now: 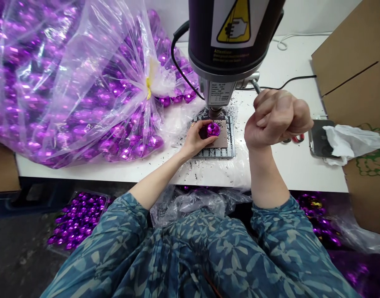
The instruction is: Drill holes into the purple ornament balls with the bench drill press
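Observation:
A shiny purple faceted ball (pixel 213 129) sits on a brown board (pixel 221 142) on the metal base (pixel 232 152) of a drill press (pixel 229 58). My left hand (pixel 198 137) holds the ball between thumb and fingers, right under the drill's chuck (pixel 215 111). Raised on the right, my right hand (pixel 278 118) is closed around the end of the press's metal lever (pixel 256 85). Dark shavings lie scattered round the base.
A large clear bag (pixel 84 82) of purple balls, tied in yellow, covers the table's left side. At the right are a phone (pixel 323 138), white tissue (pixel 353 140) and cardboard boxes (pixel 357 54). A tray of purple balls (pixel 80 219) sits below at the left.

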The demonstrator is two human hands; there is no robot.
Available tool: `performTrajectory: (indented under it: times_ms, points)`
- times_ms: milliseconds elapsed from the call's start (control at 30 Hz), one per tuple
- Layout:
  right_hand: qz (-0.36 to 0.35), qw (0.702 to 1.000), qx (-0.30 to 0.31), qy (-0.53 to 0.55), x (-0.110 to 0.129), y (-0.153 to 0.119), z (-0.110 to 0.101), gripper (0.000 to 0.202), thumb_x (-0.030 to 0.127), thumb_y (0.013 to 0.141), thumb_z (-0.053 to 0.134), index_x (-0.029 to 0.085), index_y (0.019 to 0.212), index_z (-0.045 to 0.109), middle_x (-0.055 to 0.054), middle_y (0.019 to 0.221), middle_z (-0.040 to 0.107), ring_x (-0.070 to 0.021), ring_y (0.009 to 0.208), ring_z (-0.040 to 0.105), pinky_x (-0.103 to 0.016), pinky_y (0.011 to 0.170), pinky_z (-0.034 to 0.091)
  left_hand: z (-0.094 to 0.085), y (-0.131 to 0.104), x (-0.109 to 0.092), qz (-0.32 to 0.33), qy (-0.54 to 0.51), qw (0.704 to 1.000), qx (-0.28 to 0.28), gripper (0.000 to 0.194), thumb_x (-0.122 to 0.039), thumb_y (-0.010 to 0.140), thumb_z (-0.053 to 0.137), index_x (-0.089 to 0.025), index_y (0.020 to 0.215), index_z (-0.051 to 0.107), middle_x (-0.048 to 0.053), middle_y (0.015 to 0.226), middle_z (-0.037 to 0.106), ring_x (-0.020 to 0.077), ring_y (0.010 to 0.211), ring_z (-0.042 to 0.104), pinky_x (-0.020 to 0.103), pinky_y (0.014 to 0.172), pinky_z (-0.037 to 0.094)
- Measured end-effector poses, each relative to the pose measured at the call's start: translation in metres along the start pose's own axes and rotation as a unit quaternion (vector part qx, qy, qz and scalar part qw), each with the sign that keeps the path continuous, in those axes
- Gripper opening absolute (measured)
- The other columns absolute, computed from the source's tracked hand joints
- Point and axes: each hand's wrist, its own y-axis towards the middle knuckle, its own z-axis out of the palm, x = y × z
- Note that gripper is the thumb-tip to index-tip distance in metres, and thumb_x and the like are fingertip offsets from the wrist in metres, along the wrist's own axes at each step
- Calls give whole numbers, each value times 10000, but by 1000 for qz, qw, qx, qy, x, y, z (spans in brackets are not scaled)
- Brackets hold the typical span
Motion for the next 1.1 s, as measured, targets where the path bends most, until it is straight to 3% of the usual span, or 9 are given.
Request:
performTrajectory:
  times_ms: [167,267,433,500,567,667,800,1000,1100]
  points:
    - [-2,999,26,24,22,8,12,667,577,873,653,183,607,184,41,494,91,-25,426,198,-264,497,285,2,1,1,-4,-5,1000,0,565,-289,805,926,-204,1299,665,89,1234,738,265,1206,686,419,1063,563]
    - [0,996,59,73,41,35,39,466,268,947,590,213,611,272,64,470,217,-26,402,280,-251,468,210,3,2,-1,-14,-11,1000,-2,567,-271,794,926,-195,1286,657,94,1219,741,266,1198,690,421,1047,568]
    - [130,980,113,96,50,75,70,454,81,974,440,267,602,259,99,403,218,-32,334,270,-255,411,108,-27,-24,-28,-50,-12,998,-39,506,-318,796,909,-207,1200,624,76,1145,751,207,996,716,371,874,608]
    - [137,979,110,106,50,79,71,440,91,975,429,264,597,288,102,394,233,-29,333,272,-241,405,101,-50,-53,-45,-48,-13,999,19,429,-368,821,876,-206,1134,630,68,1075,759,188,911,718,344,800,610]
    - [139,976,120,113,49,78,70,407,100,982,407,256,612,342,104,399,265,-26,343,279,-229,400,119,-70,-90,-57,-46,2,983,180,383,-418,851,838,-200,1101,648,53,986,769,181,818,723,314,719,599]
    - [137,975,112,133,47,74,70,411,82,987,401,254,618,344,97,410,253,-22,345,278,-234,389,123,-81,-148,-56,-35,147,900,409,345,-413,940,746,-165,1172,688,89,997,785,226,802,753,331,698,596]
    - [114,980,81,144,42,75,71,416,70,977,451,249,615,350,91,422,203,-33,336,266,-252,389,88,-68,-195,-30,-37,409,822,393,429,-163,1009,582,-112,1433,621,227,1311,739,344,1127,769,447,930,606]
    - [101,980,115,128,43,75,64,386,120,979,497,249,651,338,86,470,214,-31,359,279,-242,396,113,-80,-165,-47,18,418,790,448,405,-363,1061,583,-146,1394,665,193,1123,791,319,855,790,405,709,600]
    - [103,980,125,115,45,73,66,385,141,990,483,250,650,340,81,468,252,-25,368,285,-239,405,140,-88,-128,-69,82,387,784,478,219,-209,1055,540,-138,1183,703,119,929,780,249,764,753,338,654,552]
